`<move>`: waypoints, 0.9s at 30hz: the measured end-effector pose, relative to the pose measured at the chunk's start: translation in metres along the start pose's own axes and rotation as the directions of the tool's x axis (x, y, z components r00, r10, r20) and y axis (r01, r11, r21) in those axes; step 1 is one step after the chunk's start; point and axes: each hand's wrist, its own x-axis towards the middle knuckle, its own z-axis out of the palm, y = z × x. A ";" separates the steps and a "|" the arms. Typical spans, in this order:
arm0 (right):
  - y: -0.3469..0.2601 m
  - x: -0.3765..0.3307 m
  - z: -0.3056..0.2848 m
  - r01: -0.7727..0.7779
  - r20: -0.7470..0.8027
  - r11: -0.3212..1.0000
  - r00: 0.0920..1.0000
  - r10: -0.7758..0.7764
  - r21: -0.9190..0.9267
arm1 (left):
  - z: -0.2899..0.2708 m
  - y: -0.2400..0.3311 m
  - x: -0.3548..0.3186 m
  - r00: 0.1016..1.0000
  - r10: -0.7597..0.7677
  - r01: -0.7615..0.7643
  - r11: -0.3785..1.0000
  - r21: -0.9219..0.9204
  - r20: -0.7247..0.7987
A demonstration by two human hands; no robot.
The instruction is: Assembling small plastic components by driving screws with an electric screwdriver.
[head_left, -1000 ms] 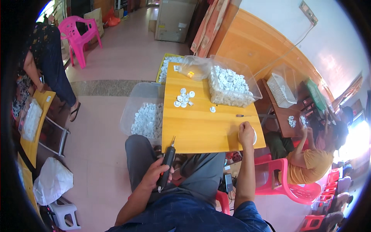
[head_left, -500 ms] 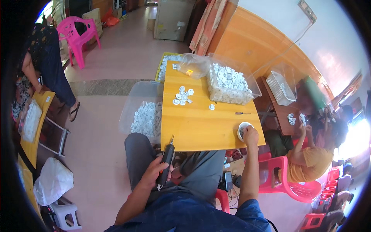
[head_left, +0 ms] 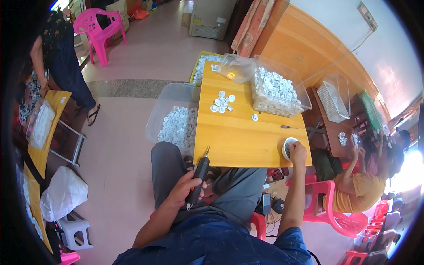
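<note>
Head view: left hand [head_left: 187,189] wraps a black electric screwdriver [head_left: 198,179] over the lap, bit pointing up toward the near edge of the yellow table [head_left: 238,137]. Right hand [head_left: 297,152] curls closed on a small white bowl [head_left: 288,147] at the table's near right corner. Screwdriver looks rigid, moderately heavy; best gripped mid-barrel. Bowl looks light and hard, likely slides easily; pinch at the rim. Loose white caps [head_left: 222,102] lie mid-table.

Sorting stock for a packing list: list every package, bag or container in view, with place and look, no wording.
Clear plastic bin: table's far right, full of white parts.
Clear plastic bag: table's far edge, crumpled.
Clear tub: floor left of table, white parts inside.
White bag: lower left, on a stool.
</note>
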 end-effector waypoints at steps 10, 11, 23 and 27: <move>-0.060 -0.014 -0.020 -0.049 0.050 0.642 0.999 0.018 0.765 | 0.001 0.000 -0.001 1.000 -0.023 0.024 0.999 -0.025 0.012; -0.083 -0.022 -0.018 -0.079 0.115 0.564 0.993 -0.029 0.822 | 0.000 -0.001 -0.001 0.999 -0.028 0.029 0.999 -0.024 0.029; -0.230 -0.101 0.021 -0.481 0.505 0.190 0.696 -0.510 0.856 | 0.011 0.001 -0.003 0.996 -0.018 -0.004 0.970 0.242 0.087; -0.231 -0.105 0.021 -0.560 0.522 0.101 0.671 -0.527 0.822 | 0.007 -0.005 -0.001 0.994 -0.017 -0.012 0.963 0.269 0.106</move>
